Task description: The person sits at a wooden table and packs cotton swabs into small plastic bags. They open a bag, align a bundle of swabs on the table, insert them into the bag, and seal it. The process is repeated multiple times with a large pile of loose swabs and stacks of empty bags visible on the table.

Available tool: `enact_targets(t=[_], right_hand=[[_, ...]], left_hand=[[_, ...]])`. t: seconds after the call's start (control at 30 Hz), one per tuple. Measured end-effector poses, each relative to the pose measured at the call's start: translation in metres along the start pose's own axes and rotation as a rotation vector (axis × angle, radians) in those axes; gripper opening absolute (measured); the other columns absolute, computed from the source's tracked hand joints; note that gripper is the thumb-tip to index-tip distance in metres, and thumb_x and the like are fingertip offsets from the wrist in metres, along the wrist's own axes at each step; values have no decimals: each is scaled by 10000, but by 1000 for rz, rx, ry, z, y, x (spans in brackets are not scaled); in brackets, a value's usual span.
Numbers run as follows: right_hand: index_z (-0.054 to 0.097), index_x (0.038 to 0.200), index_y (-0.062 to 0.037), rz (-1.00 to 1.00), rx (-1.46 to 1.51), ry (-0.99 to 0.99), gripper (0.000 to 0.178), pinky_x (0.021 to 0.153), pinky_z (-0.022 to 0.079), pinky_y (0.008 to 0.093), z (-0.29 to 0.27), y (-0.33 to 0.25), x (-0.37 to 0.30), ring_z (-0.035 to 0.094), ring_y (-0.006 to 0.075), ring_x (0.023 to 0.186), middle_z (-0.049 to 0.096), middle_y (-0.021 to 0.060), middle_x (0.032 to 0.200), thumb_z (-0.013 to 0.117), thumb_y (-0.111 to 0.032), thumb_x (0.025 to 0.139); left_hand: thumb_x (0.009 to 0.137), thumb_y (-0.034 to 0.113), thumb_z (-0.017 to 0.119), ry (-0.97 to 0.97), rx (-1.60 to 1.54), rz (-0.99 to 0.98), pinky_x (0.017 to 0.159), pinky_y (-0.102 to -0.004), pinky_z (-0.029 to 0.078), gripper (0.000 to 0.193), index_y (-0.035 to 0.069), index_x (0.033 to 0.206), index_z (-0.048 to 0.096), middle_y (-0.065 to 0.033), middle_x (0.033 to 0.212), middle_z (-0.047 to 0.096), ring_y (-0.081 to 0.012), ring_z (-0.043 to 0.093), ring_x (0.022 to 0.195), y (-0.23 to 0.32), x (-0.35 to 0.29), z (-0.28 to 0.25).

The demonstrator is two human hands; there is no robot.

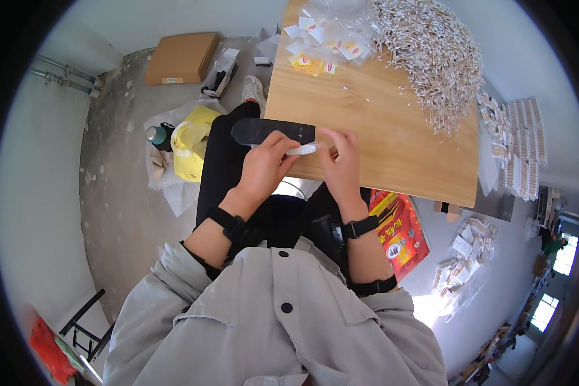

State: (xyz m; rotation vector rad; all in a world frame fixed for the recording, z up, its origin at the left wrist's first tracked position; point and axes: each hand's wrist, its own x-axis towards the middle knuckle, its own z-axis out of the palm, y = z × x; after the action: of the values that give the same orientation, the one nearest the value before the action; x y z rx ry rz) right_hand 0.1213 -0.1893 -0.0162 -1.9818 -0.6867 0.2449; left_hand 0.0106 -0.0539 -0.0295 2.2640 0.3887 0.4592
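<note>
A small bundle of white cotton swabs (302, 149) is pinched in my left hand (264, 161), its heads pointing right. At the bundle's right end are the bent fingers of my right hand (342, 166), thumb and fingers drawn together; whatever is between them is too small to make out. Just beyond my hands, a black flat board with a rounded end (270, 131) juts left past the edge of the wooden table (392, 151). On the far right of the table lies a big heap of loose cotton swabs (434, 55).
Clear plastic bags with printed cards (321, 48) lie at the table's far left. Packed swab bundles (524, 141) are to the right, more packs (463, 254) below. On the floor left are a yellow bag (194, 145), a bottle (155, 135) and a cardboard box (181, 58).
</note>
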Motion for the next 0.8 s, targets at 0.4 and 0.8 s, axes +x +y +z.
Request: enact_targets(t=[0.4,0.8], right_hand=[[598,897,-80,-442,-531,-392,94,664,503,411,-12,-13,18,614,285,853,551,69,900,645,-136,837],[610,921,-23,-343,-656,-407,104,688,526,454,9,-21,20,640,372,817,571,196,942,560,-70,843]], left_hand=[[771,148,744,-170,27,163,625,-367,507,224,72,978,703,-87,852,654,-299,638,723,-26,17,-14],[744,132,776,-303,-59,83,624,-342,492,245,34,955,701,-116,771,660,-252,635,680,-35,39,-17]])
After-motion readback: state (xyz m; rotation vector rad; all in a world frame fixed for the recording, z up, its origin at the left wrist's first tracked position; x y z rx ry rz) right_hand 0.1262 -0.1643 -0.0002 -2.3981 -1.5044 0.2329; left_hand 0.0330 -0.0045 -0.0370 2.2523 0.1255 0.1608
